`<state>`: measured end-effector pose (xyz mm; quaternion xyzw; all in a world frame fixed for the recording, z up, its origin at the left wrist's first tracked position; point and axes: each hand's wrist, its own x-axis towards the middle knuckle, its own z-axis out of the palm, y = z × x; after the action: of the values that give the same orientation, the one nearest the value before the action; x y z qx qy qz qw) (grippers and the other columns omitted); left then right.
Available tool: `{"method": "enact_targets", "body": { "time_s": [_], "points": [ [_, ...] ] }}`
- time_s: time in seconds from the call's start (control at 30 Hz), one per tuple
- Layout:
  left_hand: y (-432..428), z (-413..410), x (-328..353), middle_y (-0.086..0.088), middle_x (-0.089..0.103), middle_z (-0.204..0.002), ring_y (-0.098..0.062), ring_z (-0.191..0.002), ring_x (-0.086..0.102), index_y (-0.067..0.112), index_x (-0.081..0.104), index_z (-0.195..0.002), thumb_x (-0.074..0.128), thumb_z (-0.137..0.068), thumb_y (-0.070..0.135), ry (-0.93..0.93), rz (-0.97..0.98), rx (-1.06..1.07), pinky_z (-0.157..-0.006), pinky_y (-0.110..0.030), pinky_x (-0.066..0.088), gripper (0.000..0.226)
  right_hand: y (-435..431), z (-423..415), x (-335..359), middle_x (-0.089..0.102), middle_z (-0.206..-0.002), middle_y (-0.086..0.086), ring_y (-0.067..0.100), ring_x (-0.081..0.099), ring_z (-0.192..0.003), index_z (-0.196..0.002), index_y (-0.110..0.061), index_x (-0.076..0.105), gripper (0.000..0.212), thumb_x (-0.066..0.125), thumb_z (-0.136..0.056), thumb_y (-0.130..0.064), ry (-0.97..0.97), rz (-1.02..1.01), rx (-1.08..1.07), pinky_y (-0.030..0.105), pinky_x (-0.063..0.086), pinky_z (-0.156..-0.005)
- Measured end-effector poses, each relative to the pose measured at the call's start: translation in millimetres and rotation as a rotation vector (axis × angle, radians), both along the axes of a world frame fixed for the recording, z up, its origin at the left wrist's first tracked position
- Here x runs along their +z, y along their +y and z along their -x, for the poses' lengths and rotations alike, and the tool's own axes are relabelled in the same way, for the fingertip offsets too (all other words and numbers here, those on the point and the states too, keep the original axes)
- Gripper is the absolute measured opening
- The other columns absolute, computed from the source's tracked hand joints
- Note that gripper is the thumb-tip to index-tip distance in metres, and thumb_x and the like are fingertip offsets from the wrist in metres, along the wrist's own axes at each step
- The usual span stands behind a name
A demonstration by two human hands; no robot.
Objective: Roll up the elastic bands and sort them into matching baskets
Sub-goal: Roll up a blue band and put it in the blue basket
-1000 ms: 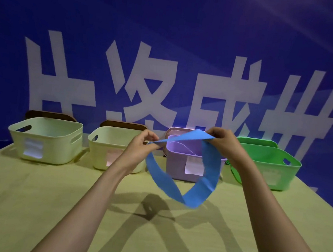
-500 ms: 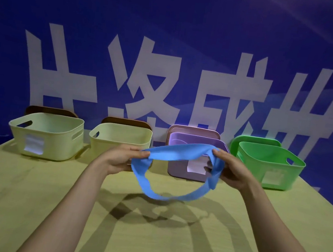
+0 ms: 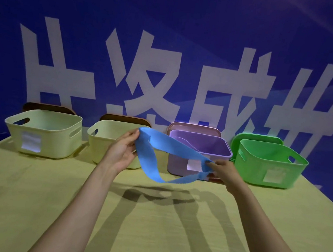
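The band (image 3: pixel 171 145), pinched at its ends by left hand (image 3: pixel 121 152) and right hand (image 3: pixel 224 171), has been lowered and spread; rolling is judged imminent.

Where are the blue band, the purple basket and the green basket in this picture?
blue band (image 3: pixel 172 144): head view, on its upper strand.
purple basket (image 3: pixel 178 164): head view, on its front wall.
green basket (image 3: pixel 249 171): head view, on its front wall.
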<state>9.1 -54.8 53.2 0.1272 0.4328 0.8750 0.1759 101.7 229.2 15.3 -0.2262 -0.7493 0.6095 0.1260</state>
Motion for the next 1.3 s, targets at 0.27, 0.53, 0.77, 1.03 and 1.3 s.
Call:
{"method": "enact_targets", "body": {
  "time_s": [0.27, 0.53, 0.77, 1.03, 1.3],
  "points": [
    [-7.3, 10.3, -14.5, 0.002, 0.067, -0.072, -0.008, -0.061, 0.063, 0.013, 0.065, -0.092, 0.048, -0.097, 0.011, -0.159, 0.021, 0.053, -0.07, -0.026, 0.047, 0.018, -1.6, -16.1, 11.3, 0.073, -0.088, 0.014, 0.024, 0.072, -0.075, -0.085, -0.001, 0.076, 0.061, 0.097, -0.027, -0.006, 0.142, 0.84, 0.366, 0.037, 0.06, -0.062],
    [-3.1, 1.5, -9.2, 0.0, 0.064, -0.066, -0.013, -0.065, 0.052, 0.009, 0.065, -0.089, 0.051, -0.094, 0.013, -0.187, 0.061, 0.081, -0.069, -0.025, 0.045, 0.015, -10.0, -9.3, 6.0, 0.053, -0.064, 0.002, 0.006, 0.041, -0.043, -0.101, -0.011, 0.073, 0.026, 0.061, -0.085, -0.028, -0.016, 0.535, 0.347, 0.018, 0.04, -0.044],
    [34.7, -32.1, 7.8, 0.003, 0.066, -0.083, -0.009, -0.079, 0.059, 0.015, 0.065, -0.092, 0.048, -0.095, 0.008, 0.213, 0.303, -0.157, -0.073, -0.02, 0.044, 0.019, -56.4, -13.7, 21.9, 0.055, -0.093, -0.008, 0.01, 0.049, -0.08, -0.115, -0.026, 0.065, 0.027, 0.055, -0.093, -0.038, -0.488, -0.685, 0.471, 0.017, 0.036, -0.058],
    [44.0, -40.8, 25.0, 0.001, 0.063, -0.085, -0.01, -0.076, 0.059, 0.015, 0.06, -0.092, 0.046, -0.098, 0.009, 0.367, 0.422, -0.178, -0.067, -0.019, 0.048, 0.016, -76.3, -14.4, 61.0, 0.064, -0.109, 0.001, 0.012, 0.061, -0.102, -0.114, -0.017, 0.057, 0.04, 0.054, -0.086, 0.012, 0.293, -0.172, 0.465, 0.024, 0.051, -0.085],
    [37.3, -36.8, 44.4, -0.005, 0.064, -0.094, -0.015, -0.088, 0.058, 0.014, 0.063, -0.095, 0.046, -0.098, 0.013, 0.444, 0.395, -0.167, -0.081, -0.025, 0.045, 0.018, -91.6, -27.5, 89.2, 0.066, -0.112, 0.01, 0.02, 0.065, -0.103, -0.117, -0.012, 0.06, 0.024, 0.048, -0.097, -0.006, 0.46, -0.092, 0.437, 0.031, 0.055, -0.088]
  ]
}}
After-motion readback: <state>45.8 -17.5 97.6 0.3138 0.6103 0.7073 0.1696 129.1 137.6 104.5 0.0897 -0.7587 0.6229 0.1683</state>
